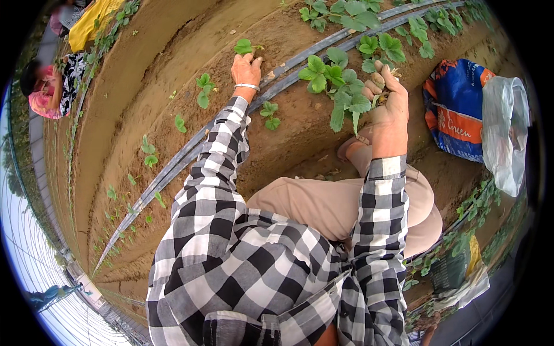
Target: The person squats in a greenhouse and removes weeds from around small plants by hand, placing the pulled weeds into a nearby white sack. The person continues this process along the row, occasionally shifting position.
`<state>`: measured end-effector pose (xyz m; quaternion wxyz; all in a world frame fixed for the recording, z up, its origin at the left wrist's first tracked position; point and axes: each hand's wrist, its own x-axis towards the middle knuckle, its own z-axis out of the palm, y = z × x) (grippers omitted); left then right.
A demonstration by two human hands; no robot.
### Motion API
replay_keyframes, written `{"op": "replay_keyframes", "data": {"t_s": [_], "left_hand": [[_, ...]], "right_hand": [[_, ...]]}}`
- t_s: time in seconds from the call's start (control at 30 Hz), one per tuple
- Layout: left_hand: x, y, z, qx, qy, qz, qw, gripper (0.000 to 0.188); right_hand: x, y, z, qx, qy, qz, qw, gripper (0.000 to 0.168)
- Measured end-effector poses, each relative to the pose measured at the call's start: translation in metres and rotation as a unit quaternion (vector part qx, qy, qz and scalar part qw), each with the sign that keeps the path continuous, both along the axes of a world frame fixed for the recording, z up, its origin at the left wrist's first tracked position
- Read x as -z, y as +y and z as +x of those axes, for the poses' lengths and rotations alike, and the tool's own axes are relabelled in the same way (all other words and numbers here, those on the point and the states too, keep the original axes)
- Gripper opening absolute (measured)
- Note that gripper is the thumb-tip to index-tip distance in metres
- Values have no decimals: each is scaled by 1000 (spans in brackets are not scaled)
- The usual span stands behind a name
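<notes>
My left hand [246,71] reaches down to the raised soil bed, at the base of a small strawberry plant [243,46]. Its fingertips are hidden, so I cannot see whether they grip the stem. My right hand [391,101] is raised with its fingers curled around a bunch of withered leaves and stems [381,100]. Just left of it grows a larger leafy strawberry plant [318,74]. Two grey drip irrigation pipes [281,84] run along the bed, passing close to my left hand. Smaller strawberry seedlings [203,90] stand on both sides of them.
A blue and orange plastic sack [458,112] with a clear plastic liner [506,134] stands at the right. A dark green sack [452,266] lies lower right. Two people [52,91] are at upper left near a yellow cloth [91,24]. My bent leg [307,203] occupies the furrow.
</notes>
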<state>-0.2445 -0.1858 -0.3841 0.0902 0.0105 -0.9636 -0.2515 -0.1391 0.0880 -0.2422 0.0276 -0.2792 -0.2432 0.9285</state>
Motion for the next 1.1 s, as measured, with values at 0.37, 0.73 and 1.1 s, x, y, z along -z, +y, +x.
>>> {"op": "replay_keyframes", "data": {"t_s": [0.37,0.73,1.1], "left_hand": [[0,-10,-2,114,18,44,992,21],[-62,18,63,105,-125,267,950,12],[-59,105,45,171,-304,167,922,26]], "right_hand": [[-2,19,-6,7,29,4,1000,21],[-23,66,9,116,91,19,989,20],[-33,75,14,144,125,23,981,19]]}}
